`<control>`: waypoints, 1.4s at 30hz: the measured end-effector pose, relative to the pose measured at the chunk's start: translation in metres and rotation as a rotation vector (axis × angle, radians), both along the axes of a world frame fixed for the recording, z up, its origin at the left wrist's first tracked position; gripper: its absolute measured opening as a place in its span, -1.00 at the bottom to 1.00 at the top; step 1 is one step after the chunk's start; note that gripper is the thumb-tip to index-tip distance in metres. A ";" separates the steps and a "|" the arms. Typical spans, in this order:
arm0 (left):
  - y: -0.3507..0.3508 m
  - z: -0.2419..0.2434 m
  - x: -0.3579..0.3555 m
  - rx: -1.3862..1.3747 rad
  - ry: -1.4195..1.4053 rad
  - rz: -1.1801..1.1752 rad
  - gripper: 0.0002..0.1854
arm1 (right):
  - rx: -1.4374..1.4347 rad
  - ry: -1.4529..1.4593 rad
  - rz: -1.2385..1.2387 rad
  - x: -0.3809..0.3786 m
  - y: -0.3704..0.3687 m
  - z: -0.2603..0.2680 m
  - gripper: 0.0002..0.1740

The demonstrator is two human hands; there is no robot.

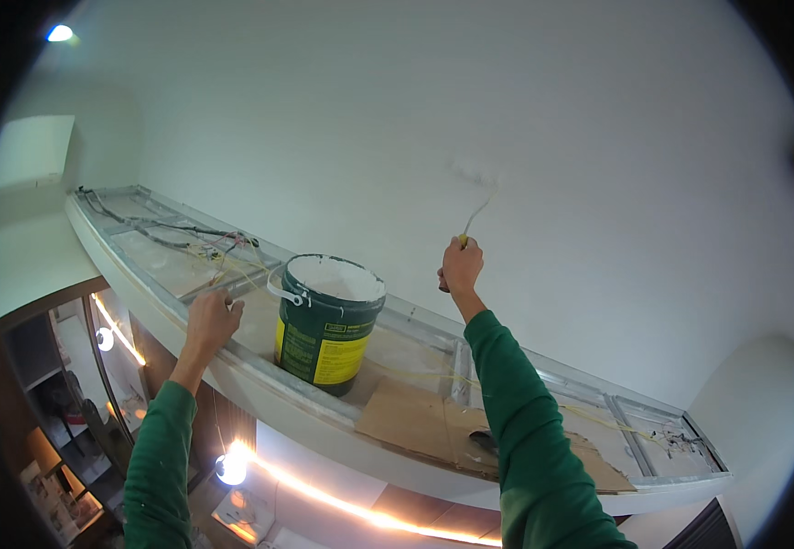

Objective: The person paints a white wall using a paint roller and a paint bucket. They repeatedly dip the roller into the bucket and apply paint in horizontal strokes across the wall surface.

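Note:
My right hand (462,266) grips the handle of a small paint roller (479,211), which has a yellow collar and a thin bent metal rod. The roller's white head is hard to make out against the pale plaster surface (575,171), where a faint grey shadow shows. On the front edge of a dropped-ceiling ledge (383,439) rests my left hand (213,321), its fingers curled and partly hidden. Between my hands stands a dark green paint bucket (331,329) with yellow label panels. White paint coats its inner wall, and its white handle hangs to the left.
Wires and dark conduit (163,230) lie over the ledge's metal framing at left; more loose wires (678,439) are at right. A cardboard sheet (410,418) covers part of the ledge, with a dark object (484,440) on it. Below glow an LED strip (342,504) and a globe lamp (231,469).

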State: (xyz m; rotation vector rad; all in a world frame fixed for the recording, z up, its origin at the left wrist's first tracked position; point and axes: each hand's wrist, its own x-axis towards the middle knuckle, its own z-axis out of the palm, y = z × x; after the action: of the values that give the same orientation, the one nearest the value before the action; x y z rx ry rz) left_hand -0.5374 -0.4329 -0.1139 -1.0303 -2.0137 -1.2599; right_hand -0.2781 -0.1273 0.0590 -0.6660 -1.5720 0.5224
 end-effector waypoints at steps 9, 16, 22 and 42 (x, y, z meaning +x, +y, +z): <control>0.002 -0.003 -0.002 0.089 0.108 0.003 -0.71 | -0.263 -0.144 -0.013 -0.007 0.014 -0.055 -0.70; 0.003 -0.003 -0.003 0.034 0.019 -0.008 -0.71 | -0.523 -0.314 0.079 -0.004 0.024 -0.086 -0.71; 0.001 -0.003 -0.004 0.015 0.031 -0.006 -0.70 | -0.616 -0.232 0.089 -0.006 0.012 -0.100 -0.76; 0.003 -0.003 -0.005 0.027 -0.020 -0.023 -0.70 | 0.081 -1.215 -0.172 0.084 0.001 -0.062 -0.71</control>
State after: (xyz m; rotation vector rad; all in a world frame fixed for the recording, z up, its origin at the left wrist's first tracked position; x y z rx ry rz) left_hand -0.5421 -0.4297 -0.1173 -1.0349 -1.9999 -1.3102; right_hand -0.1939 -0.1261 -0.0033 -1.1447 -2.5923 -0.1609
